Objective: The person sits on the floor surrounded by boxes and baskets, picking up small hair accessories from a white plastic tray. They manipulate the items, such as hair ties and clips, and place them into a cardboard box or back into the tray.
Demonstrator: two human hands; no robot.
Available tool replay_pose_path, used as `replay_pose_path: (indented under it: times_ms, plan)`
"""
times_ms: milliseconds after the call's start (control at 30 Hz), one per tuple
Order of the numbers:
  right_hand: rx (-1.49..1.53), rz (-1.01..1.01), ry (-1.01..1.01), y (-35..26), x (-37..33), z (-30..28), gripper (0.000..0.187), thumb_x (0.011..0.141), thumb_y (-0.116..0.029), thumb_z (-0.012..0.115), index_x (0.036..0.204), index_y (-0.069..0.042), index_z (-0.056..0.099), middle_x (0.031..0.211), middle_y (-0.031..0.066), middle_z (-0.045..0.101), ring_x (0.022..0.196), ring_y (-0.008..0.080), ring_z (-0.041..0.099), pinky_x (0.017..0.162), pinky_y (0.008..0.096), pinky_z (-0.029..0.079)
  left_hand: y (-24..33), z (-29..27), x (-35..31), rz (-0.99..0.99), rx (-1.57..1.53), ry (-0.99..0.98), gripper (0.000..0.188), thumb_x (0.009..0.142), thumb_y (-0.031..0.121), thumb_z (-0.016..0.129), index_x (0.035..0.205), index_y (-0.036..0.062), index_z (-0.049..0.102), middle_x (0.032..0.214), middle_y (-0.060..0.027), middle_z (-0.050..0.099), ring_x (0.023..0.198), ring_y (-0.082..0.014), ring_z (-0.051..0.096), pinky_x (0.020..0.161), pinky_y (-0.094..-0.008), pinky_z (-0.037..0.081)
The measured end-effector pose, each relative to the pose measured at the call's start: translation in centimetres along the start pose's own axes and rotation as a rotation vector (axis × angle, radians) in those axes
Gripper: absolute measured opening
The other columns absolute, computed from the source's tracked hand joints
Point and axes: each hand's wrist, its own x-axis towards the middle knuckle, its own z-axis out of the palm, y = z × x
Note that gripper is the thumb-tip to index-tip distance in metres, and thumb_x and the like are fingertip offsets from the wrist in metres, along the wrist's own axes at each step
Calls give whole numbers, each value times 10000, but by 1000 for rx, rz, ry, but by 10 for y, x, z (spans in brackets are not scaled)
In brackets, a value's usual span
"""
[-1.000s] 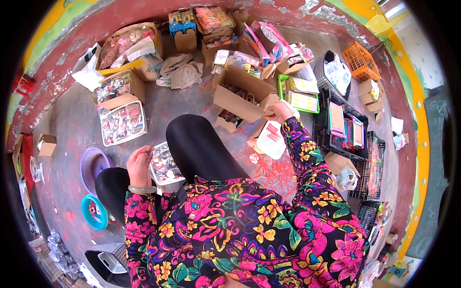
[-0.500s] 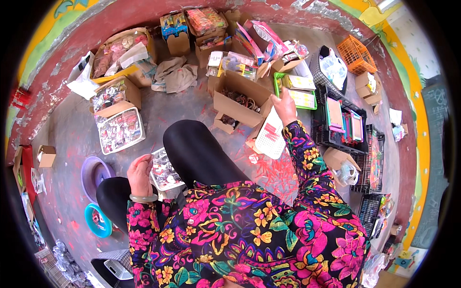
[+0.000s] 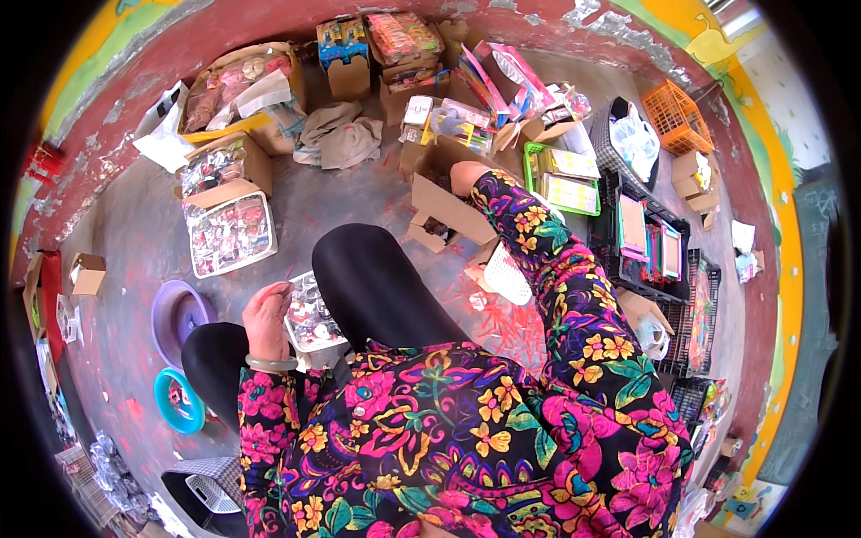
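Note:
My right hand (image 3: 466,176) reaches into an open cardboard box (image 3: 448,199); its fingers are hidden inside, below the rim. In the earlier head view, this box held dark, tangled small items. My left hand (image 3: 266,321), with a bangle at the wrist, is raised by my left knee with its fingers curled together. What it holds, if anything, cannot be made out. Just right of it sits a white tray (image 3: 300,343) of small packed pieces, partly behind my thigh. A white perforated basket (image 3: 508,276) lies below my right forearm, partly covered by the sleeve.
Red slivers (image 3: 511,327) litter the floor at my right. A green basket (image 3: 596,210) and a black crate (image 3: 619,264) stand beyond my right arm. To the left are another white tray (image 3: 273,247), a purple basin (image 3: 160,327) and a turquoise basin (image 3: 161,403).
My right hand has moved left from beside the green basket into the cardboard box. My left hand stays by the tray, nearly in place. The view has shifted slightly.

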Motion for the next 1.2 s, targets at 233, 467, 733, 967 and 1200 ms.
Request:
replay_pose_path:
  times_ms: [233, 467, 733, 967, 1200]
  plan:
    - [-60, -4, -101, -8, 12, 0, 234, 739, -202, 545, 852, -54, 687, 858, 151, 643, 844, 279, 611, 767, 363, 477, -1, -1, -2, -24, 1, 27, 182, 811, -26, 457, 913, -42, 608, 889, -106, 633, 819, -162, 603, 743, -243, 475]
    - [-121, 10, -223, -6, 2, 8, 257, 737, -254, 554, 831, -58, 690, 856, 158, 642, 829, 294, 612, 768, 371, 479, -3, 0, -2, -23, 21, -11, 182, 819, -15, 456, 917, -43, 608, 893, -103, 634, 823, -153, 599, 733, -233, 469]
    - [-211, 16, -319, -1, -20, 18, 292, 735, -314, 564, 807, -61, 692, 853, 166, 642, 812, 311, 613, 770, 379, 481, -6, -4, 1, -29, 29, -14, 186, 817, -23, 451, 923, -43, 602, 904, -105, 630, 829, -162, 599, 740, -237, 469]
    - [271, -148, -101, 3, -60, -17, 216, 758, -205, 591, 765, 6, 638, 651, 99, 620, 604, 199, 624, 585, 301, 523, -7, -8, 4, -30, 37, 20, 183, 810, -32, 448, 913, -49, 599, 896, -109, 628, 833, -169, 604, 742, -240, 473]
    - [1077, 222, -4, -1, -136, -53, 148, 783, -135, 601, 818, 9, 597, 684, 43, 612, 580, 101, 610, 506, 213, 499, -5, -4, 5, -30, 57, 2, 178, 810, -28, 461, 920, -45, 600, 904, -108, 630, 845, -172, 607, 760, -241, 476]
